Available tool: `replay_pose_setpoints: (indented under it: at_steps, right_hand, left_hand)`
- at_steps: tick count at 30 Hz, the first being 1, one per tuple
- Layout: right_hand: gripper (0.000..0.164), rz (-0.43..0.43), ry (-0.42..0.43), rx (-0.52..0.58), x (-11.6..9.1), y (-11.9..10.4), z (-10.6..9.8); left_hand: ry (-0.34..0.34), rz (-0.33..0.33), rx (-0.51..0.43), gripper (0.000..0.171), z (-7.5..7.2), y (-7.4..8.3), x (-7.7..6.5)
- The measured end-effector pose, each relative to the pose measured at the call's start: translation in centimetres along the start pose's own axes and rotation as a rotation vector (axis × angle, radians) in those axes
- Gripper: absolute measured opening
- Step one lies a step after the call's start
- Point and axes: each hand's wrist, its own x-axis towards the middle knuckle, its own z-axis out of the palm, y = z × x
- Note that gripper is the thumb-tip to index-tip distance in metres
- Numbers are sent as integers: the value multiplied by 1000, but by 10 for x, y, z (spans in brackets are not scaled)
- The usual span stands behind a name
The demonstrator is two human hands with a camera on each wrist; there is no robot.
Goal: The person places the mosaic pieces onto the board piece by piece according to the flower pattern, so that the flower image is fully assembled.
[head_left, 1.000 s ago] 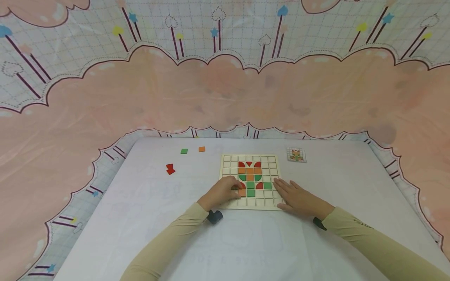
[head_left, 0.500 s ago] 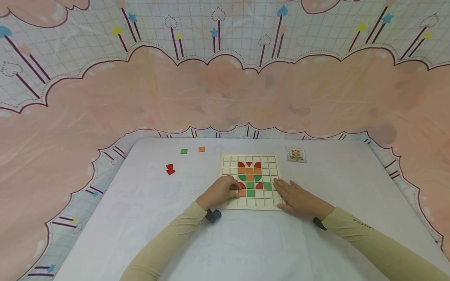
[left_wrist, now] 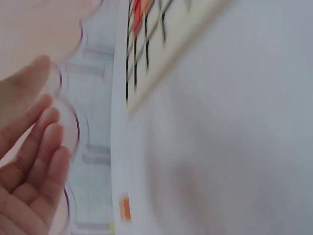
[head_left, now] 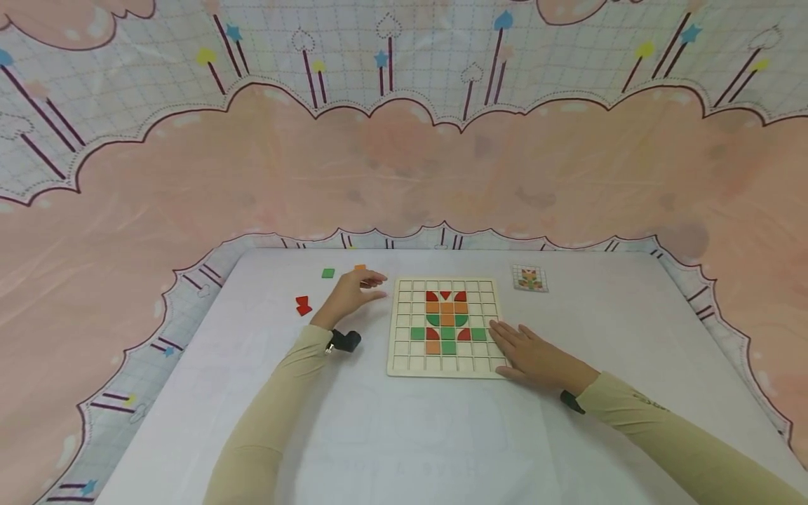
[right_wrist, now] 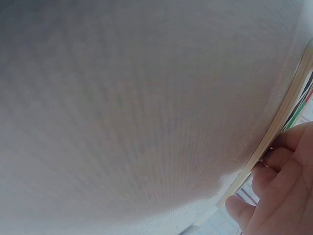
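A pale wooden grid board [head_left: 413, 361] lies on the table, with red, orange and green tiles forming a flower pattern in its middle. My left hand [head_left: 348, 296] is in the air left of the board, fingers loosely bent and apart from the thumb, holding nothing. Its fingers overlap an orange square tile [head_left: 360, 267], which also shows in the left wrist view. My right hand [head_left: 536, 356] rests on the board's right edge with fingers extended; in the right wrist view, its fingertips meet the wooden rim [right_wrist: 266, 139].
Left of my left hand lie a green square tile [head_left: 328, 273] and red tiles [head_left: 304, 305] overlapping each other. A small picture card [head_left: 529, 278] with a flower design sits behind the board to the right. A patterned cloth [head_left: 404, 168] rises behind the table.
My left hand has left the board and moved up and left toward the orange tile. A green tile now shows in the board's left part, where the hand was. The right hand stays put.
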Motion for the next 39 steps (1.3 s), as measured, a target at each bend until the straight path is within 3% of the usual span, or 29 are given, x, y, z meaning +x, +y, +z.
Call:
replay_pose_setpoints:
  at_steps: [4, 8, 20, 29, 39]
  right_hand:
    - [73, -2, -1, 1, 0, 0, -1]
    - [72, -2, 5, -2, 0, 0, -3]
    - [73, 6, -13, 12, 1, -3, -8]
    - [73, 8, -21, -1, 3, -1, -4]
    - [72, 14, -14, 5, 1, -1, -1]
  left_hand:
    - [71, -65, -6, 39, -17, -19, 11]
    - [98, -120, 2, 42, -26, -35, 19]
    - [101, -282, -40, 48, -25, -54, 30]
    - [104, -260, 34, 46, -14, -70, 40]
    - [118, -288, 45, 31, -8, -62, 41]
